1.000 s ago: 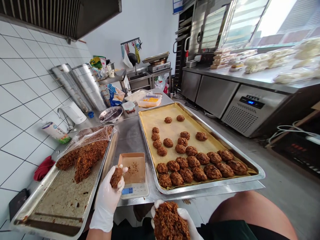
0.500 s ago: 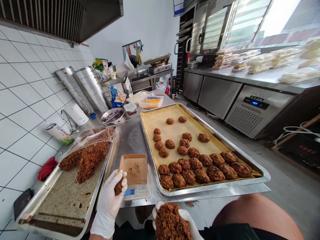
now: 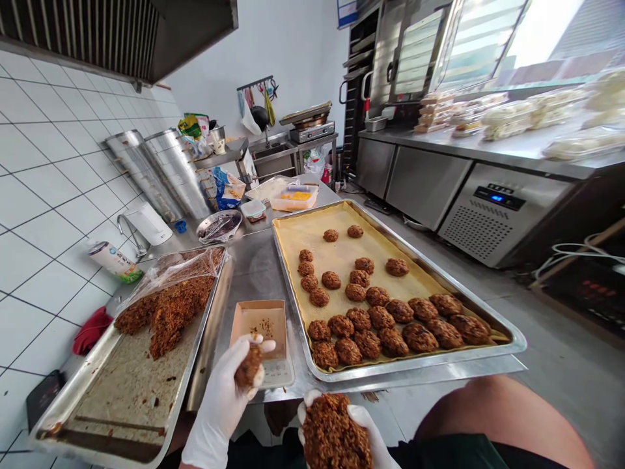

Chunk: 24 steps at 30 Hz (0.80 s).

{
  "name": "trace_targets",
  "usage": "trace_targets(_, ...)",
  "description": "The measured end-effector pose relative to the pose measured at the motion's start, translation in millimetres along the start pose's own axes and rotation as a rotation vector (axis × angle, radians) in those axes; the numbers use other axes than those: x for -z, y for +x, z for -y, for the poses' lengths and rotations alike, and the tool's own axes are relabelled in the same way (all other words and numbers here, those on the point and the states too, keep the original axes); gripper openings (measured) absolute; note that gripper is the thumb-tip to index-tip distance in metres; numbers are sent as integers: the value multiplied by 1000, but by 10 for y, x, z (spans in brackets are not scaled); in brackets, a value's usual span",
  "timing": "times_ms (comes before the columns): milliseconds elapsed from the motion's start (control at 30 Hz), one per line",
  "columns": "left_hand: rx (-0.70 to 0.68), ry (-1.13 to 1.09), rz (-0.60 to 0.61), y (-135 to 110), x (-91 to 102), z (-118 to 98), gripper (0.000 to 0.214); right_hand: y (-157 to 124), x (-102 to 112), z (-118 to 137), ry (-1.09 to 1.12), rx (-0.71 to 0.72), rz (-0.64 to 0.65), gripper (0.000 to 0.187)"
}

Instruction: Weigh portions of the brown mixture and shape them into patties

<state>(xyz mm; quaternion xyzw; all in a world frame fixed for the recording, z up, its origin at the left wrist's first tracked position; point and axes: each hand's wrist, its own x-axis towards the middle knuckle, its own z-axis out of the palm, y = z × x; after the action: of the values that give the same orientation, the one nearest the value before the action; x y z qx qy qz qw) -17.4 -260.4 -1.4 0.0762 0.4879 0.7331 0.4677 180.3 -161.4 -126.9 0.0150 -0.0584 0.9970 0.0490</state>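
Observation:
My left hand [image 3: 222, 391], in a white glove, is shut on a small lump of brown oat-like mixture [image 3: 249, 368] and covers the front of a digital kitchen scale [image 3: 282, 374]. A cardboard tray [image 3: 258, 324] with crumbs sits on the scale. My right hand [image 3: 374, 433], also gloved, holds a large clump of the same mixture [image 3: 332, 433]. To the right, a parchment-lined baking sheet [image 3: 312, 241] carries several flattened brown patties [image 3: 381, 318]. A steel tray [image 3: 117, 397] at left holds more mixture [image 3: 168, 319], partly under plastic film [image 3: 180, 277].
Both trays stand on a steel table [image 3: 254, 273]. Behind them are a bowl [image 3: 219, 226], a plastic box of yellow filling [image 3: 293, 197], and a tap [image 3: 129, 233]. A steel counter [image 3: 469, 140] with wrapped food runs along the right. My bare knee [image 3: 502, 423] shows at lower right.
My left hand has moved right and up with the small lump, and now hides the scale's display. The right hand's clump and the trays stay in place.

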Motion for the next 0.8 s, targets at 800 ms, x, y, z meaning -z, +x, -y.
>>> trace_targets(800,53,-95,-40,-22,-56,86,30,-32,-93,22,25,7,28,48)
